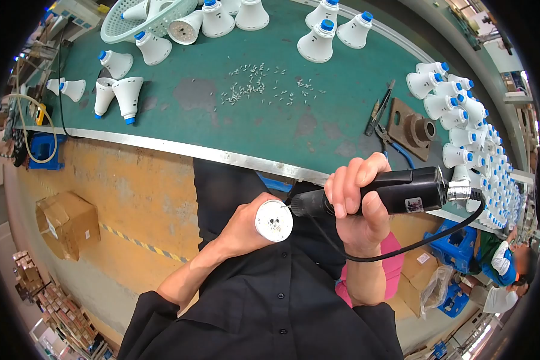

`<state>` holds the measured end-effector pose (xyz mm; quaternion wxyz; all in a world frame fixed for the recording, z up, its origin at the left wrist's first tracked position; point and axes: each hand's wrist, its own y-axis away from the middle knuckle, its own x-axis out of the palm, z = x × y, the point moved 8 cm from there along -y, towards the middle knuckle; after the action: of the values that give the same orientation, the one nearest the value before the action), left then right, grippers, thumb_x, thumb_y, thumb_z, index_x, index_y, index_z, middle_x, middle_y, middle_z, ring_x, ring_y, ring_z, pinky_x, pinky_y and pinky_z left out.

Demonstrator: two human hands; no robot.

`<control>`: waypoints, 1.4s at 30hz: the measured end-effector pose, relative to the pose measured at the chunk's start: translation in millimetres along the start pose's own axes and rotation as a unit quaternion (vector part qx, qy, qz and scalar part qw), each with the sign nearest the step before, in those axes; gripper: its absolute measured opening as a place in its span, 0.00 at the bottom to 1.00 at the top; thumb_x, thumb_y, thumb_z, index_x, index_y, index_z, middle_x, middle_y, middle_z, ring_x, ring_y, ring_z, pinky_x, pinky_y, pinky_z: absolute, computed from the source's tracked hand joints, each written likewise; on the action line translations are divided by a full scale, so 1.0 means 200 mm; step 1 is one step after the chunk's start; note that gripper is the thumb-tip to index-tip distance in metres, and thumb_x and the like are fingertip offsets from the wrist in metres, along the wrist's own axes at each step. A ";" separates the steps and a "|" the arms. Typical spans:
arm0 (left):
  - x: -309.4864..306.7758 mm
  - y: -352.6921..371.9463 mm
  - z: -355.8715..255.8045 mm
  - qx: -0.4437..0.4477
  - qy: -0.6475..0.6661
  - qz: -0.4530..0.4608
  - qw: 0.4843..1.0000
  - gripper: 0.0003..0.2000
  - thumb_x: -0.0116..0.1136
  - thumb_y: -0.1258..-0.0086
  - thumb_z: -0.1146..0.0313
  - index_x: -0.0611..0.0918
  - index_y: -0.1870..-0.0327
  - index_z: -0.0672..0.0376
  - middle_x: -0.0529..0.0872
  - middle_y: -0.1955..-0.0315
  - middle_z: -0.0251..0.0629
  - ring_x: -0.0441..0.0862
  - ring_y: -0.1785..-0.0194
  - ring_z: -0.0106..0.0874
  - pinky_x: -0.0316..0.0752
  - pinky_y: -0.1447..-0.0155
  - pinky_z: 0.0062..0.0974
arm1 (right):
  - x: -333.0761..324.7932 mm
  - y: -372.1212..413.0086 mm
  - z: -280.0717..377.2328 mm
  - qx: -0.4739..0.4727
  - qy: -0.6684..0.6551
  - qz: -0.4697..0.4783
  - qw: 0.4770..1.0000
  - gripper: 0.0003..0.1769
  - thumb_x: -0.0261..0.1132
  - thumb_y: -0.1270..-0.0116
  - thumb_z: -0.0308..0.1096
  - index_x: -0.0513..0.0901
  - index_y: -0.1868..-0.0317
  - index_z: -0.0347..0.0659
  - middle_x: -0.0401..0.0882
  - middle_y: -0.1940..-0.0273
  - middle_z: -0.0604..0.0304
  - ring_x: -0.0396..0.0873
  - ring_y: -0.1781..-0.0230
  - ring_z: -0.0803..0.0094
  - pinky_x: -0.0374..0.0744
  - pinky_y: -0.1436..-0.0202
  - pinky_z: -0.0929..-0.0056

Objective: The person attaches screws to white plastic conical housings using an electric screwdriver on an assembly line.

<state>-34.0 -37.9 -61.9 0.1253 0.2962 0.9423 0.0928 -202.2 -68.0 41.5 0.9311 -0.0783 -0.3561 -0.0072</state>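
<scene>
My left hand (244,225) is wrapped round a white lamp housing (274,221), whose round face with small dark marks points up at the camera. In my right hand (363,201) is a black electric screwdriver (411,191), gripped round its body. Its tip reaches the upper right rim of the housing's face, and a black cable (438,242) loops down from its right end. Small screws (246,90) lie scattered on the green table (186,129) beyond my hands.
White housings with blue caps stand at the table's back (317,42), left (127,97) and right (462,138). A pale basket (123,27), pliers (396,147) and a rusty metal bracket (411,129) are also there. Another person (504,264) is at far right.
</scene>
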 end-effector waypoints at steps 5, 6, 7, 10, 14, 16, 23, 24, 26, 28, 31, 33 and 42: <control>0.01 -0.02 -0.03 -0.037 0.029 0.025 0.999 0.24 0.78 0.49 0.74 0.79 0.52 0.60 0.85 0.64 0.32 0.83 0.58 0.23 0.78 0.49 0.24 | -0.03 -0.02 0.13 -0.039 -0.048 0.048 0.997 0.18 0.72 0.35 0.39 0.73 0.55 0.43 0.71 0.75 0.67 0.72 0.78 0.76 0.69 0.69 0.74; 0.01 -0.02 -0.05 -0.052 0.027 0.026 0.998 0.23 0.78 0.49 0.74 0.79 0.52 0.60 0.85 0.64 0.32 0.82 0.59 0.23 0.78 0.49 0.24 | -0.06 -0.02 0.18 -0.059 -0.058 0.042 0.996 0.18 0.73 0.34 0.41 0.73 0.54 0.44 0.70 0.75 0.69 0.72 0.78 0.77 0.69 0.67 0.75; -0.01 -0.01 -0.07 -0.045 0.050 0.012 0.998 0.25 0.77 0.48 0.75 0.78 0.49 0.60 0.84 0.60 0.33 0.81 0.55 0.24 0.77 0.46 0.25 | -0.11 -0.01 0.23 -0.081 -0.069 0.025 0.994 0.18 0.72 0.33 0.42 0.74 0.55 0.44 0.70 0.75 0.69 0.71 0.79 0.79 0.69 0.67 0.76; 0.00 -0.04 -0.08 -0.014 0.132 0.022 0.991 0.30 0.74 0.48 0.77 0.74 0.42 0.60 0.79 0.52 0.33 0.78 0.47 0.24 0.74 0.42 0.25 | -0.30 0.01 0.31 -0.146 -0.090 -0.017 0.985 0.14 0.67 0.29 0.43 0.75 0.55 0.45 0.68 0.75 0.70 0.67 0.78 0.79 0.66 0.67 0.74; -0.02 -0.08 -0.12 -0.042 0.164 0.062 0.984 0.36 0.72 0.50 0.80 0.69 0.37 0.60 0.75 0.53 0.31 0.76 0.51 0.21 0.74 0.48 0.23 | -0.57 0.10 0.37 -0.182 -0.113 -0.121 0.969 0.13 0.67 0.29 0.44 0.75 0.56 0.47 0.66 0.75 0.70 0.66 0.74 0.78 0.66 0.60 0.74; 0.02 -0.14 -0.27 -0.031 0.179 0.098 0.978 0.37 0.70 0.49 0.82 0.66 0.35 0.60 0.76 0.56 0.32 0.78 0.59 0.20 0.75 0.55 0.21 | -0.67 0.15 0.41 -0.201 -0.126 -0.147 0.960 0.13 0.67 0.29 0.44 0.75 0.56 0.47 0.65 0.74 0.70 0.66 0.73 0.78 0.67 0.59 0.74; 0.12 -0.36 -0.51 0.015 0.172 0.146 0.974 0.36 0.65 0.44 0.85 0.64 0.33 0.59 0.77 0.63 0.31 0.78 0.63 0.21 0.75 0.58 0.20 | -0.89 0.23 0.43 -0.233 -0.207 -0.168 0.935 0.12 0.65 0.27 0.43 0.76 0.57 0.46 0.64 0.74 0.70 0.66 0.72 0.79 0.69 0.58 0.74; 0.14 -0.39 -0.55 0.013 0.170 0.147 0.974 0.36 0.66 0.45 0.85 0.65 0.34 0.59 0.77 0.61 0.31 0.79 0.61 0.21 0.75 0.56 0.21 | -0.91 0.24 0.41 -0.230 -0.222 -0.176 0.931 0.11 0.65 0.27 0.43 0.76 0.57 0.46 0.64 0.74 0.70 0.66 0.72 0.79 0.69 0.58 0.74; 0.15 -0.48 -0.58 0.072 0.139 0.148 0.976 0.35 0.67 0.44 0.84 0.66 0.34 0.59 0.77 0.59 0.31 0.78 0.60 0.21 0.75 0.55 0.22 | -0.92 0.24 0.42 -0.235 -0.223 -0.162 0.932 0.12 0.65 0.27 0.44 0.76 0.57 0.46 0.64 0.74 0.69 0.66 0.72 0.78 0.68 0.58 0.74; 0.19 -0.51 -0.67 0.052 0.173 0.165 0.970 0.35 0.68 0.44 0.82 0.67 0.33 0.59 0.77 0.57 0.30 0.78 0.57 0.21 0.75 0.52 0.22 | -0.91 0.23 0.41 -0.229 -0.221 -0.159 0.935 0.13 0.66 0.28 0.44 0.77 0.58 0.45 0.64 0.75 0.69 0.65 0.72 0.77 0.68 0.59 0.74; 0.23 -0.61 -0.76 0.077 0.159 0.178 0.968 0.36 0.72 0.42 0.77 0.67 0.31 0.57 0.79 0.57 0.29 0.78 0.56 0.20 0.75 0.50 0.22 | -0.92 0.22 0.39 -0.216 -0.257 -0.157 0.929 0.12 0.65 0.27 0.44 0.78 0.59 0.44 0.63 0.76 0.70 0.65 0.73 0.79 0.68 0.61 0.75; 0.24 -0.67 -0.85 0.157 0.062 0.177 0.970 0.28 0.69 0.40 0.77 0.72 0.37 0.59 0.78 0.54 0.31 0.77 0.51 0.21 0.74 0.49 0.23 | -0.91 0.21 0.40 -0.208 -0.249 -0.178 0.929 0.11 0.63 0.26 0.43 0.77 0.58 0.45 0.63 0.75 0.70 0.65 0.73 0.79 0.69 0.59 0.74; 0.37 -0.88 -0.94 0.092 0.128 0.210 0.965 0.21 0.65 0.37 0.76 0.74 0.42 0.60 0.76 0.56 0.28 0.74 0.55 0.19 0.73 0.52 0.23 | -0.93 0.22 0.39 -0.200 -0.237 -0.167 0.936 0.09 0.61 0.25 0.42 0.77 0.56 0.46 0.67 0.72 0.68 0.67 0.70 0.77 0.70 0.56 0.73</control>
<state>-242.6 -155.6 59.8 -0.0467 0.4833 0.8716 0.0672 -389.8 -20.5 -31.9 0.7705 -0.2014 -0.5652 -0.2152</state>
